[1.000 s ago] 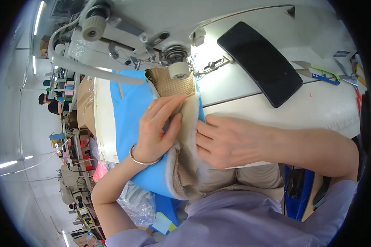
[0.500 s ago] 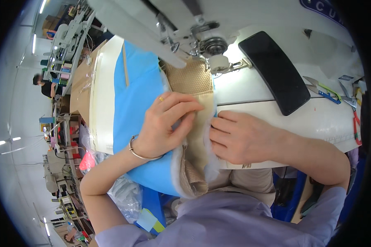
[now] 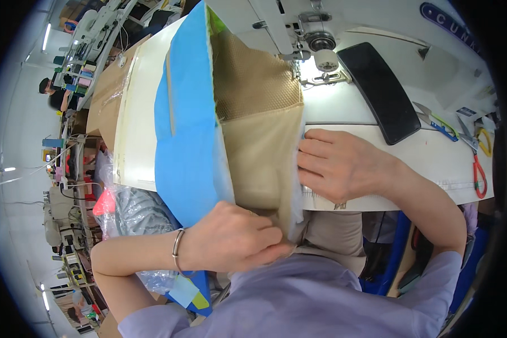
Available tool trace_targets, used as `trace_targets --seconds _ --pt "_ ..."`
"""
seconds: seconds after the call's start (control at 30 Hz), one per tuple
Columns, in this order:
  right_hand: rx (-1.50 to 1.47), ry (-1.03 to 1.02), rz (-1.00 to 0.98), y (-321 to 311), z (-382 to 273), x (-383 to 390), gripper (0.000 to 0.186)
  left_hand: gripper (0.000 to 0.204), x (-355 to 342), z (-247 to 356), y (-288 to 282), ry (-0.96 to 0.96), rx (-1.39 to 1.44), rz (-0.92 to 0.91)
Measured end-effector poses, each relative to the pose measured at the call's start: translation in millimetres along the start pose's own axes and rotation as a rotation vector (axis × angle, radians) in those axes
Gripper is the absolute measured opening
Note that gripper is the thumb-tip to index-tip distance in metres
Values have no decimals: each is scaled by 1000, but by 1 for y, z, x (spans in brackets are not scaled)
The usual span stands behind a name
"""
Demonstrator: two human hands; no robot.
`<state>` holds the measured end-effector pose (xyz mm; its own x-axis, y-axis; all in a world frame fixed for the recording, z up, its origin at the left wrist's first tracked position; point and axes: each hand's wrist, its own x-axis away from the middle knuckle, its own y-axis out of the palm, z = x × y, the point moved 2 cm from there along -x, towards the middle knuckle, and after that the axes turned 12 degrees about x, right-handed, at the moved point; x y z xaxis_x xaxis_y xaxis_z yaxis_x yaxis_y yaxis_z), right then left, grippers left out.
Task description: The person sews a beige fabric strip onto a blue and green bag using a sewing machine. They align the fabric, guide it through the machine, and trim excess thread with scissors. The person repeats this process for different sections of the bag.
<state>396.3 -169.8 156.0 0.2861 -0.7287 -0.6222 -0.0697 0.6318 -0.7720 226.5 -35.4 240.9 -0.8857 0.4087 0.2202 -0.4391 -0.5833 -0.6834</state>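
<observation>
A beige fabric piece (image 3: 262,149) with a quilted, shiny far section and white padding along its edges lies open on the sewing table, partly under the sewing machine head (image 3: 315,42). Blue fabric (image 3: 186,129) runs along its left side. My left hand (image 3: 236,236), with a ring-shaped bracelet on the wrist, is closed on the near end of the beige fabric, close to my body. Its fingertips are partly hidden. On the right edge, my right hand (image 3: 343,166) rests with curled fingers closed on the padded border, fingertips tucked at the edge.
A black phone-like slab (image 3: 386,93) lies right of the needle area. Thread snips (image 3: 442,127) and red-handled scissors (image 3: 479,174) are at the far right. Plastic-wrapped material (image 3: 143,217) sits left of the table. Another person (image 3: 56,96) is in the left background among sewing machines.
My left hand has moved down toward my body, pulling the near end of the fabric. The beige piece, earlier folded and bunched, now lies spread flat. My right hand has shifted slightly up and right.
</observation>
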Motion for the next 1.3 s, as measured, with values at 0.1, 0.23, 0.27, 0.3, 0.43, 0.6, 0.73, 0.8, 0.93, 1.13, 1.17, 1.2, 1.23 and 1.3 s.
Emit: trace_targets --seconds 0.1,0.23,0.27,0.3,0.43,0.6,0.73,0.8,0.93,1.13,1.17,1.2,1.23,1.3 --pt "-11 -28 -47 -6 0 -1 13 12 -25 -20 -18 38 160 354" --pt "-82 -34 -66 -10 0 -6 14 22 -65 -47 -39 50 -109 634" --pt "-104 -20 -67 -9 1 -7 15 26 -72 -59 -38 112 -186 673" --pt "-127 -3 -78 -7 0 -7 15 28 -75 -68 -37 114 -209 663" --pt "-232 86 -130 -3 -10 -7 15 36 -78 -94 -37 231 -401 594" --pt "-300 120 -136 -3 -12 -8 17 42 -74 -120 -65 418 -507 407" --pt "-299 110 -108 -2 -13 -8 19 39 -79 -123 -77 433 -434 318" --pt "-295 106 -106 0 -13 -8 19 34 -83 -117 -81 343 -341 318" --pt "-279 119 -97 -1 -14 -6 19 26 -95 -82 -62 54 -322 432" --pt "-208 75 -52 2 -18 -3 19 32 -100 -70 -44 -44 -416 571" --pt "-196 55 -40 2 -18 -2 19 32 -99 -69 -43 -44 -418 574" --pt "-189 101 -29 0 -13 -1 18 33 -98 -68 -43 -42 -424 571" --pt "-182 146 -18 -4 -7 1 18 34 -96 -65 -43 -41 -430 568" --pt "-103 280 60 -7 6 2 16 35 -92 -60 -43 -35 -432 563"
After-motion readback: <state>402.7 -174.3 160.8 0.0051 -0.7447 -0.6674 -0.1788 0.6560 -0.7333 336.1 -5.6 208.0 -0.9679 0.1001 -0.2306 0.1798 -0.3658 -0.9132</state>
